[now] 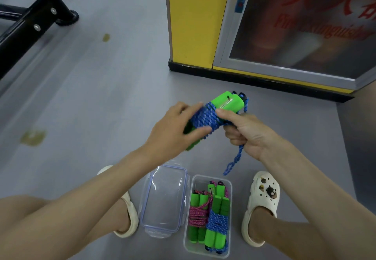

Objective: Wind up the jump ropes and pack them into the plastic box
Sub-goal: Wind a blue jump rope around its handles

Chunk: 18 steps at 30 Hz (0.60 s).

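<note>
So the jump rope with chunky green foam handles is up in the air above the grey floor. The handles sit side by side, and its blue braided cord is wound in tight, bumpy turns around their middle. The left hand is wrapped round the lower end of the bundle, thumb on the near side and fingers over the far side. The right hand presses its thumb against the wraps and curls its other fingers round the loose tail of cord, which dangles below it.

Right underneath, between two cream moulded clogs, a clear rectangular plastic box stands on the floor. Two wound ropes lie side by side in it, a pink-corded one and a blue-corded one, both with green foam handles. Just beside the box's left wall lies its clear lid, blue seal round the rim. Further off there's a yellow cabinet and a black metal frame.
</note>
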Each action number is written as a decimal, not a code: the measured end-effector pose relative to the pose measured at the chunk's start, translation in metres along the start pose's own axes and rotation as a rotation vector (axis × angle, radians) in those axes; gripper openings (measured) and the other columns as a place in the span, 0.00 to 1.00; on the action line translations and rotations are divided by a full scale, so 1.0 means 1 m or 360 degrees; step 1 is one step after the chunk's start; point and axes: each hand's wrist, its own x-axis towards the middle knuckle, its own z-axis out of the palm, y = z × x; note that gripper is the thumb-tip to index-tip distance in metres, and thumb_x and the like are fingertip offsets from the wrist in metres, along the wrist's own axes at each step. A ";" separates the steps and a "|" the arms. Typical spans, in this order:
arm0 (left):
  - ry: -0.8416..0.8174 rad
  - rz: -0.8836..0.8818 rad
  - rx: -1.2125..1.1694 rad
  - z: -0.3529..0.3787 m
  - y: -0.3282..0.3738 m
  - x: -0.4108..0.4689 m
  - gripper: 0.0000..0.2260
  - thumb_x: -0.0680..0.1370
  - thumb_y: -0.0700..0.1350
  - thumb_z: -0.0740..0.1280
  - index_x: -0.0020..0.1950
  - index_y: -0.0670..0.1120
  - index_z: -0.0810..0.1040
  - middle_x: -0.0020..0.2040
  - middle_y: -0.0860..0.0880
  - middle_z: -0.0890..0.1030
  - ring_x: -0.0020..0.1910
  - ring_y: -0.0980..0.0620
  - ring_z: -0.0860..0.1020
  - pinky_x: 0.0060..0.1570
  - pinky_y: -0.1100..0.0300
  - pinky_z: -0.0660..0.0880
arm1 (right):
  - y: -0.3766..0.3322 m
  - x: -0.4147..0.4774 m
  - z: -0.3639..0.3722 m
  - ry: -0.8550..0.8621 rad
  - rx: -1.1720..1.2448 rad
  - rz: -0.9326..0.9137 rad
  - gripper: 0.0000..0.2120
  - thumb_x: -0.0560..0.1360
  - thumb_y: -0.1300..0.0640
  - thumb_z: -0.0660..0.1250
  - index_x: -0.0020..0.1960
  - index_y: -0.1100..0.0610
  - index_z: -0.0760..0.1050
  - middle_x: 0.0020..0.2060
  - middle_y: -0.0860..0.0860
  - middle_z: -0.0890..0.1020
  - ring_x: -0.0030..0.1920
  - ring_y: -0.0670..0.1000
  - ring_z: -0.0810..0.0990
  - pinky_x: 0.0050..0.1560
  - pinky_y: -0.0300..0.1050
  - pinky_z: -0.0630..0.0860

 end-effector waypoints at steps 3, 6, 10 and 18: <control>-0.0464 -0.0651 -0.0985 -0.020 -0.002 0.007 0.32 0.68 0.63 0.72 0.67 0.53 0.71 0.54 0.51 0.79 0.51 0.52 0.80 0.47 0.64 0.76 | 0.001 -0.006 0.001 -0.0210 -0.0072 -0.0066 0.10 0.69 0.49 0.70 0.39 0.55 0.74 0.21 0.46 0.60 0.23 0.44 0.53 0.25 0.37 0.49; -0.0852 -0.0804 -0.1568 -0.023 -0.007 -0.001 0.29 0.66 0.55 0.76 0.63 0.46 0.75 0.55 0.45 0.83 0.52 0.46 0.82 0.49 0.58 0.79 | 0.000 -0.009 0.004 -0.0364 -0.0065 -0.0100 0.09 0.67 0.49 0.69 0.36 0.54 0.74 0.22 0.46 0.61 0.22 0.43 0.54 0.24 0.35 0.50; -0.0635 -0.0877 -0.1490 -0.023 -0.004 -0.003 0.22 0.66 0.46 0.78 0.58 0.44 0.78 0.50 0.45 0.84 0.47 0.45 0.83 0.47 0.55 0.79 | 0.001 -0.006 0.007 -0.0275 -0.0236 -0.0083 0.14 0.67 0.45 0.68 0.38 0.57 0.75 0.22 0.48 0.64 0.23 0.44 0.56 0.23 0.35 0.53; -0.0215 -0.0752 -0.0578 -0.021 -0.004 0.001 0.16 0.64 0.49 0.80 0.46 0.46 0.79 0.39 0.49 0.81 0.36 0.53 0.77 0.37 0.59 0.74 | 0.010 -0.001 0.015 -0.0025 -0.0603 0.0020 0.16 0.76 0.48 0.66 0.42 0.61 0.80 0.23 0.51 0.71 0.20 0.44 0.60 0.22 0.35 0.56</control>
